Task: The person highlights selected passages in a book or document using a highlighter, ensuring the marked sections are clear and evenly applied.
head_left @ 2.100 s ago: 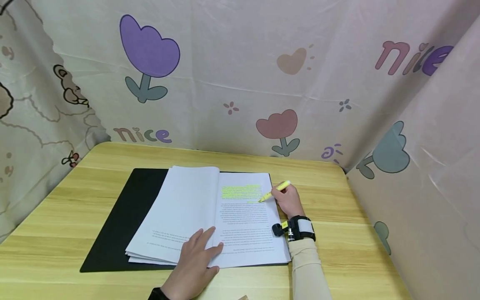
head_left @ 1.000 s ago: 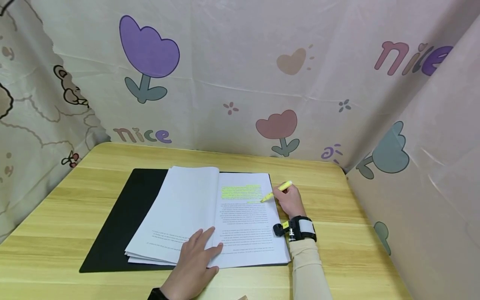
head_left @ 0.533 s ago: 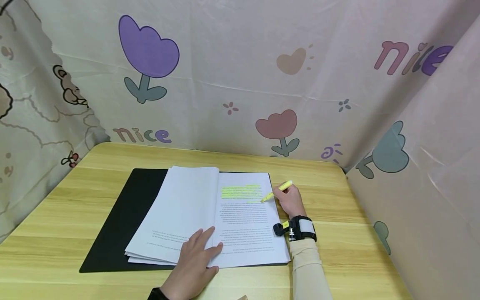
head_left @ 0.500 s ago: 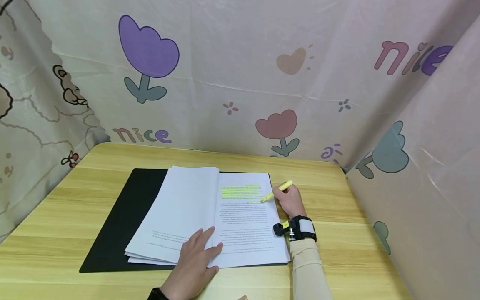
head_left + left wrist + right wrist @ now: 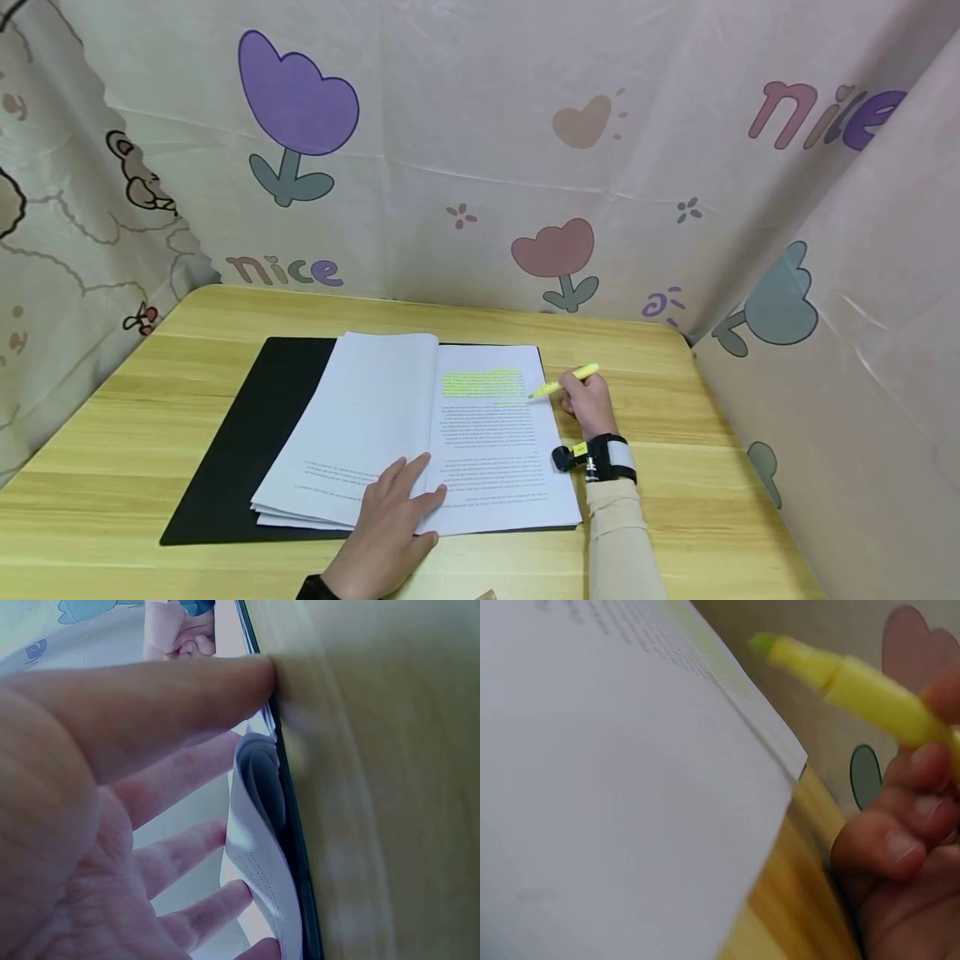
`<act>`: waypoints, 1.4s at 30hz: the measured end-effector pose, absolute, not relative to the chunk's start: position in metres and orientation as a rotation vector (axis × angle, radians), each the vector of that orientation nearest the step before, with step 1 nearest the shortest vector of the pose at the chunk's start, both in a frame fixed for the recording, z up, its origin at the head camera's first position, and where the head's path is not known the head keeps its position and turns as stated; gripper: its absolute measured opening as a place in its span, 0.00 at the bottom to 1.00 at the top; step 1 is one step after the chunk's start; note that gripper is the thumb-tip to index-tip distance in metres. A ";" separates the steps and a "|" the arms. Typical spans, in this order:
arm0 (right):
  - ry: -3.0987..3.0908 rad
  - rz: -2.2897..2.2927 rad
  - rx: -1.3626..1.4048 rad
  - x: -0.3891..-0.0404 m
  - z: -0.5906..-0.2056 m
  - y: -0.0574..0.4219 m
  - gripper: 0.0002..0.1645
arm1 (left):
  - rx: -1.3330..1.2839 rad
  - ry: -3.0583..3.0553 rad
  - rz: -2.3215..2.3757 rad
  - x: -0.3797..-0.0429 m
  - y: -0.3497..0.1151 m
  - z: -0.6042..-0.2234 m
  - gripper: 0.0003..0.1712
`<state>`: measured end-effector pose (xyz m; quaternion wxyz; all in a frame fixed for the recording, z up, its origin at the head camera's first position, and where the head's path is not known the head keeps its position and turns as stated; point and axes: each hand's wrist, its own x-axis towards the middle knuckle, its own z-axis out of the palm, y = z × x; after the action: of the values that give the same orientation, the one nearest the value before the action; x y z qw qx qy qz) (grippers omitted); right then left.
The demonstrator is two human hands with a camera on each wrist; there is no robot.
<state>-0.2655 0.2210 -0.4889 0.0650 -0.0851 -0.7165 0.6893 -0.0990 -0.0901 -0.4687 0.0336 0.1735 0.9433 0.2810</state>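
Observation:
My right hand pinches a yellow highlighter, its green tip raised off the paper in the right wrist view. The hand is at the right edge of an open stack of printed sheets. A block of text near the top of the right page carries yellow marking. With fingers spread, my left hand rests on the lower part of the sheets near the fold; its fingertips touch the curled left page in the left wrist view.
A black folder lies under the sheets on the wooden table. Patterned curtains hang behind the table and at both sides. A small brown corner of something shows at the table's front.
My right hand has drawn back to the right with the highlighter, which now lies at a flatter slant. The left hand and the sheets stay where they were.

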 end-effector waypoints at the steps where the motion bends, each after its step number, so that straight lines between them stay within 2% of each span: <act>1: -2.041 2.204 -0.249 -0.265 -0.489 0.222 0.06 | 0.535 2.901 0.865 -0.099 -0.090 -0.469 0.26; 7: -1.285 2.828 -0.065 -0.263 -0.480 0.220 0.21 | 0.541 2.900 0.863 -0.098 -0.091 -0.469 0.26; 12: -1.172 2.954 -0.045 -0.264 -0.475 0.200 0.21 | 0.533 2.902 0.853 -0.098 -0.093 -0.469 0.26; 19: -1.494 2.804 -0.162 -0.270 -0.481 0.147 0.11 | 0.523 2.896 0.858 -0.099 -0.091 -0.469 0.26; 23: -1.899 2.537 -0.178 -0.268 -0.488 0.129 0.12 | 0.542 2.884 0.866 -0.100 -0.090 -0.469 0.26; 26: -2.080 2.380 -0.178 -0.267 -0.494 0.125 0.14 | 0.558 2.881 0.872 -0.101 -0.089 -0.470 0.26; 33: -2.340 2.190 -0.077 -0.263 -0.497 0.125 0.11 | 0.562 2.886 0.852 -0.101 -0.090 -0.470 0.26; 42: -2.450 2.141 0.125 -0.262 -0.494 0.124 0.12 | 0.554 2.890 0.848 -0.101 -0.090 -0.468 0.26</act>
<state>-0.2624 0.1239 -0.4937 -0.0572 0.0383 -0.7513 0.6564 -0.1009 -0.0902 -0.4681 0.0394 0.1806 0.9430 0.2766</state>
